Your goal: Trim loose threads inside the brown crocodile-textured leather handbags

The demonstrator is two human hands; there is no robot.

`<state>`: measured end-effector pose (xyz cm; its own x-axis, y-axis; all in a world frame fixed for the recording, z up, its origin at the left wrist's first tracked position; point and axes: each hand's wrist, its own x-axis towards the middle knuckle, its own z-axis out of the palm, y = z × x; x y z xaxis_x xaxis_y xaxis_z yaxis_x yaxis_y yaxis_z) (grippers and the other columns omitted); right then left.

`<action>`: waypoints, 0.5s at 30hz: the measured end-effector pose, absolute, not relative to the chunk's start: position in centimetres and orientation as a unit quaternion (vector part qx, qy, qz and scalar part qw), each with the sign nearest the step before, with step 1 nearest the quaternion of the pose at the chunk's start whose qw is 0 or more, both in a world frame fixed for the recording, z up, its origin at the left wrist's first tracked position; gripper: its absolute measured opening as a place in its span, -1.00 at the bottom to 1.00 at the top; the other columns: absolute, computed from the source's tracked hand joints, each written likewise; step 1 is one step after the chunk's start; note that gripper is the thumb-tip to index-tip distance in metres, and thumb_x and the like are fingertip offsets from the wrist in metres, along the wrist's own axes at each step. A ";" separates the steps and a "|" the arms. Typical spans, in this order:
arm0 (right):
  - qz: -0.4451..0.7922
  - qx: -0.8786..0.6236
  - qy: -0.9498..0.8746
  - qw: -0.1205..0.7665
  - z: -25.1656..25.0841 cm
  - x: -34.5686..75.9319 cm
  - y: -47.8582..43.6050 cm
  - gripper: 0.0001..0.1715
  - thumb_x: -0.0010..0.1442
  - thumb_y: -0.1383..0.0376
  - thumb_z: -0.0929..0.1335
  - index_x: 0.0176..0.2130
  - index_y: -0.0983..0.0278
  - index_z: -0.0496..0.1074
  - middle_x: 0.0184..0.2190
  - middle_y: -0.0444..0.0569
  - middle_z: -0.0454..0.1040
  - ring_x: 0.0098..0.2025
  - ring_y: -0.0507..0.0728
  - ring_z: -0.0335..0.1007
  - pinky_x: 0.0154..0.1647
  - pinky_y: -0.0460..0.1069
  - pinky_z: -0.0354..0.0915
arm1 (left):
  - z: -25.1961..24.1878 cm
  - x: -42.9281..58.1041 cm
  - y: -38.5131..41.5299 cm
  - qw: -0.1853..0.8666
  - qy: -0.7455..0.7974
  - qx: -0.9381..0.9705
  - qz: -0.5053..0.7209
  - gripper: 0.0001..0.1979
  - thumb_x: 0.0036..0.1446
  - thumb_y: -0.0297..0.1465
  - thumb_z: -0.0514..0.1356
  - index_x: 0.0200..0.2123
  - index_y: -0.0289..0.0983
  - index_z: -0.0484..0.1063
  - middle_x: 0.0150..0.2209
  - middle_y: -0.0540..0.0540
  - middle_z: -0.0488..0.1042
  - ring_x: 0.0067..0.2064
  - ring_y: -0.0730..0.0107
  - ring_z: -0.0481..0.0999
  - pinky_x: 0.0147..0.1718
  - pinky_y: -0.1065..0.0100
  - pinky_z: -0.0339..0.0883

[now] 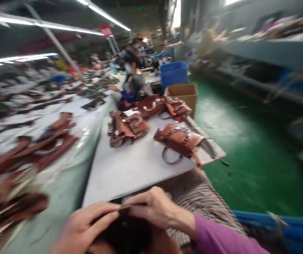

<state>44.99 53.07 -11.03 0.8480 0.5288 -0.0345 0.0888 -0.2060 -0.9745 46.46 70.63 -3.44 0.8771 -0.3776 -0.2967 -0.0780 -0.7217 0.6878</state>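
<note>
At the bottom of the head view, my left hand (84, 222) pinches the upper edge of a brown bag (126, 229) whose inside looks dark. My right hand (158, 208), below a purple sleeve, closes on the same edge a little to the right, so the fingertips of both hands almost meet. A small shiny dot shows on the dark part. Most of the bag's lower body is cut off or blurred. Beyond my hands, several finished-looking brown handbags (179, 139) with chains and handles lie on a white board (125, 173).
To the left runs a long pale-green-covered table (58, 201) with brown leather pieces (58, 141) on it. A masked person (135, 83) sits ahead. Behind the board stand a cardboard box (183, 91) and a blue crate (174, 74). Green floor (236, 141) lies right; a blue bin (294, 229) is near.
</note>
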 end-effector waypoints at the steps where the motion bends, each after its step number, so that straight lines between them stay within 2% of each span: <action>1: 0.194 -0.741 -0.205 0.609 -11.2 45.1 53.0 -0.64 0.26 0.08 0.33 -0.03 0.12 0.55 -0.28 -0.18 0.60 -0.23 0.12 0.50 -0.20 -0.11 0.35 | -2.6 45.7 72.2 0.338 -0.105 0.910 -0.215 -0.79 0.16 -0.16 0.20 -0.24 -0.03 0.61 -0.25 0.08 0.60 -0.18 0.30 0.54 -0.15 0.42 0.37; 6: 0.266 -0.692 -0.242 0.626 -12.5 46.5 52.7 -0.52 0.23 0.03 0.32 0.05 0.16 0.50 -0.24 -0.15 0.59 -0.16 0.21 0.48 -0.06 0.01 0.35 | -1.7 44.5 74.8 0.356 -0.102 0.901 -0.226 -0.79 0.21 -0.35 0.18 -0.13 -0.11 0.58 -0.21 0.03 0.58 -0.15 0.37 0.51 -0.13 0.46 0.28; 15: 0.307 -0.649 -0.256 0.648 -12.2 46.7 53.0 -0.41 0.22 -0.06 0.32 0.08 0.23 0.48 -0.16 -0.05 0.56 -0.05 0.25 0.42 0.04 0.07 0.31 | -2.5 44.7 74.8 0.349 -0.116 0.904 -0.219 -0.80 0.25 -0.33 0.14 -0.18 -0.18 0.57 -0.27 0.01 0.53 -0.21 0.39 0.47 -0.19 0.44 0.24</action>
<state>46.70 52.96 -12.23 0.6807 0.7295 -0.0672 -0.0665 -0.0298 -0.9973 44.67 74.78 -2.46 0.8769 -0.3626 -0.3155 -0.0565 -0.7296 0.6816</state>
